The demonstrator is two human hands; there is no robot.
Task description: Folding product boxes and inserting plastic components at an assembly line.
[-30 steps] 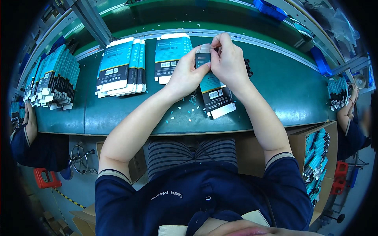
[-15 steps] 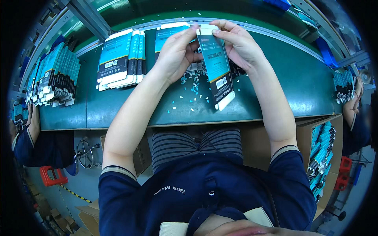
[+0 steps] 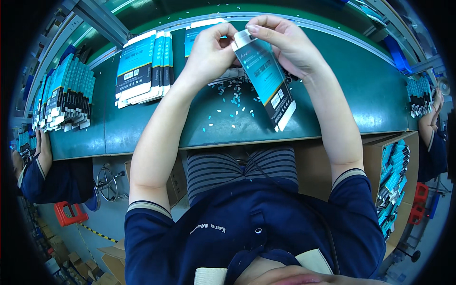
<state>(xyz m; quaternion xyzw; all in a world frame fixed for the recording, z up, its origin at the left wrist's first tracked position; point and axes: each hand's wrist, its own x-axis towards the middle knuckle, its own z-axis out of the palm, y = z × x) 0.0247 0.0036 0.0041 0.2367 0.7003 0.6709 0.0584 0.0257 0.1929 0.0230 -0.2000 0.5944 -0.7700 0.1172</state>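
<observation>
Between my hands is a teal-and-black folding carton [image 3: 262,71], tilted so its lower end leans right, with white flaps at both ends. My left hand [image 3: 211,53] is closed, fingertips at the carton's upper left edge. My right hand [image 3: 289,45] pinches the white top flap between thumb and fingers. Beneath the carton, small white and blue paper bits [image 3: 232,97] are scattered over the green table. Partly hidden behind my left hand lies another stack of teal cartons [image 3: 192,35].
Flattened cartons stand in a pile [image 3: 137,66] left of my arm, with a larger fanned row [image 3: 64,97] farther left. An open cardboard box [image 3: 413,190] at right holds more cartons. Other people's hands [image 3: 44,145] show at both sides. A blue bin [image 3: 396,54] sits at far right.
The carton has tilted more, its lower end swinging right. My left hand has moved in closer to its top edge, and my right fingers have shifted on the top flap.
</observation>
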